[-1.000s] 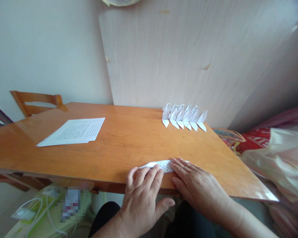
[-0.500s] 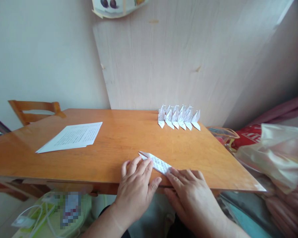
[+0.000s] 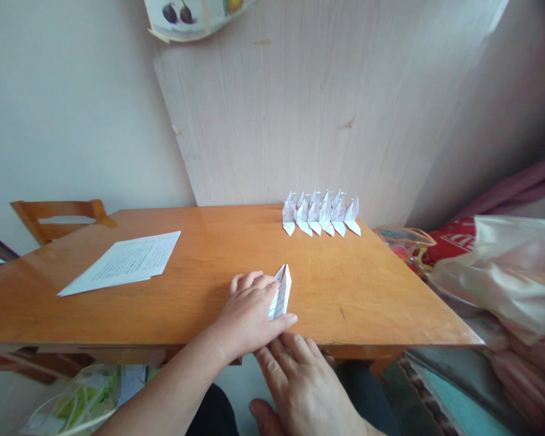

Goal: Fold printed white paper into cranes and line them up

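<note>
Left hand (image 3: 249,312): fingers half-spread, laid flat over the folded paper strip (image 3: 283,297) near the worktop's (image 3: 367,309) front edge.
Right hand (image 3: 302,378): fingers loosely extended near the left thumb, nothing visible in them.
Cream bag (image 3: 504,266): bulging, contents unclear!
Change: strip's swung round, tip now pointing away from the person.

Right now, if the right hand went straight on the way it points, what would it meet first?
Probably the left hand, which lies just ahead of the right hand in the picture; depth is unclear, so they may already touch.
</note>
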### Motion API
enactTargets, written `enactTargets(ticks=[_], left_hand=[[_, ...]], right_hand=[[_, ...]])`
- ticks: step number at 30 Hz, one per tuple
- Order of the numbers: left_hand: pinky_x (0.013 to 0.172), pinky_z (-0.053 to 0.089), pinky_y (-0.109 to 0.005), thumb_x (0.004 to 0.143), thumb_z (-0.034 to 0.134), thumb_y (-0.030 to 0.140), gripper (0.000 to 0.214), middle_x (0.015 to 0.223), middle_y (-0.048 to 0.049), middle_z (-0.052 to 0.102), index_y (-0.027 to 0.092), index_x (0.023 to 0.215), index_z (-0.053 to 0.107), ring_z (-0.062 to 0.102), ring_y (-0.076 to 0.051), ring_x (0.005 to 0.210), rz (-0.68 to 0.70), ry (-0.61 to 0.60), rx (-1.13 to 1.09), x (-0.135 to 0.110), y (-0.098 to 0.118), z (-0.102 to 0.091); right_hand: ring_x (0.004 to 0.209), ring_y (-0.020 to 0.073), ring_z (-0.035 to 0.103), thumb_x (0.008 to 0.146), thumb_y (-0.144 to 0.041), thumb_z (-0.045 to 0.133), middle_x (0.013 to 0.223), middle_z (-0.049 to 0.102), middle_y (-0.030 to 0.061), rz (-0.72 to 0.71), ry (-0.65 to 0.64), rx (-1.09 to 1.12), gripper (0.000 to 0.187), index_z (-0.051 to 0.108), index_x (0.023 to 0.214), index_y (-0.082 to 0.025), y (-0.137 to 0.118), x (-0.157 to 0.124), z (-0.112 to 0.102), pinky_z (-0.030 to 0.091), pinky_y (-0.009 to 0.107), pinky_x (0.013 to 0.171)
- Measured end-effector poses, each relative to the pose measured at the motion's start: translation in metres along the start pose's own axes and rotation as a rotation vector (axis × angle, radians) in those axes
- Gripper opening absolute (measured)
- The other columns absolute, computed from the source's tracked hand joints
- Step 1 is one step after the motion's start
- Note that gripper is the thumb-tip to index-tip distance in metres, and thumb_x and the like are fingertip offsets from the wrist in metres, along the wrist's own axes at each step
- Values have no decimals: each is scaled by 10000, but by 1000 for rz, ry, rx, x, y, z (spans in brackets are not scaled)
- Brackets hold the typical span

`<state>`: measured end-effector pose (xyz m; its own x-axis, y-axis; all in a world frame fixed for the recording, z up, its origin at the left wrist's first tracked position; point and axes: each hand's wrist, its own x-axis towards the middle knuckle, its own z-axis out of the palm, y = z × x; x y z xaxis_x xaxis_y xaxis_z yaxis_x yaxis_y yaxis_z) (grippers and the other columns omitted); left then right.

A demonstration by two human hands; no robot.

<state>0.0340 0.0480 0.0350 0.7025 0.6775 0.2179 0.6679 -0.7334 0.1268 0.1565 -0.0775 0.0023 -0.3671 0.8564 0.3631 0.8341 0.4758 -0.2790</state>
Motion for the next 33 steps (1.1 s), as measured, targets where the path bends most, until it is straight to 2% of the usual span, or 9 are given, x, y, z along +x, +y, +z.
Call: enactTargets(ticks=[5, 8, 10, 12, 16, 20, 26, 30, 33], left_hand=[[1144, 187, -566, 900, 574, 417, 541, 1486, -32, 515, 295, 1422, 496, 339, -338, 1398, 85, -164, -12, 8, -9, -12], [1144, 173, -581, 930, 521, 302, 548, 1515, -9, 487, 342, 1470, 440, 308, -338, 1423, 160, -233, 7, 11, -17, -22], [1137, 193, -572, 945, 495, 253, 528, 1504, -1, 500, 365, 1460, 455, 309, -329, 1421, 200, -244, 19, 12, -20, -27], [1121, 245, -535, 957, 462, 202, 480, 1458, -3, 539, 359, 1406, 525, 345, -313, 1389, 213, -211, 17, 10, -20, -30], [1006, 401, -410, 907, 436, 67, 475, 1206, -42, 628, 303, 1267, 637, 502, -243, 1158, 168, -145, -54, 5, -12, -26], [863, 471, -336, 824, 443, -1, 519, 1017, -49, 590, 272, 1212, 654, 541, -212, 991, 79, -78, -116, 2, -6, -12], [848, 483, -328, 860, 490, 62, 353, 992, -46, 575, 233, 1110, 672, 566, -207, 964, 5, 38, -210, 2, -9, 9], [919, 472, -340, 860, 532, 83, 281, 1070, -42, 592, 220, 1076, 648, 577, -207, 1030, -20, 73, -296, 1, -12, 13], [922, 469, -347, 864, 536, 83, 250, 1078, -35, 595, 229, 1044, 628, 576, -208, 1041, -36, 74, -340, 0, -12, 12]], right_hand=[[1234, 323, 565, 900, -396, 610, 1383, 620, 130, -49, -56, 194, 537, 597, 1361, -121, 8, 3, -18, 456, 432, 1059], [1106, 250, 634, 908, -314, 600, 1291, 676, 86, 11, -92, 304, 405, 629, 1285, -170, 19, 3, -39, 504, 366, 978], [975, 208, 662, 936, -280, 569, 1101, 732, 54, 89, -58, 332, 230, 679, 1121, -198, 31, 4, -52, 525, 330, 884], [875, 181, 661, 949, -217, 534, 976, 730, 34, 137, -23, 303, 184, 689, 1050, -216, 48, 6, -61, 517, 312, 813], [871, 187, 657, 917, -173, 560, 974, 717, 31, 190, 35, 214, 247, 694, 1113, -243, 85, 17, -70, 497, 304, 771], [888, 189, 655, 916, -173, 550, 987, 714, 36, 175, 0, 173, 246, 707, 1093, -240, 110, 33, -77, 483, 305, 788], [880, 184, 638, 845, -140, 597, 980, 702, 36, 56, -135, 190, 228, 703, 1032, -214, 125, 59, -77, 463, 292, 788], [791, 167, 607, 802, -148, 638, 915, 674, 32, 65, -205, 183, 189, 688, 978, -193, 130, 66, -65, 444, 274, 717], [811, 171, 599, 839, -182, 628, 920, 659, 38, 67, -194, 165, 160, 686, 987, -197, 130, 66, -57, 437, 272, 707]])
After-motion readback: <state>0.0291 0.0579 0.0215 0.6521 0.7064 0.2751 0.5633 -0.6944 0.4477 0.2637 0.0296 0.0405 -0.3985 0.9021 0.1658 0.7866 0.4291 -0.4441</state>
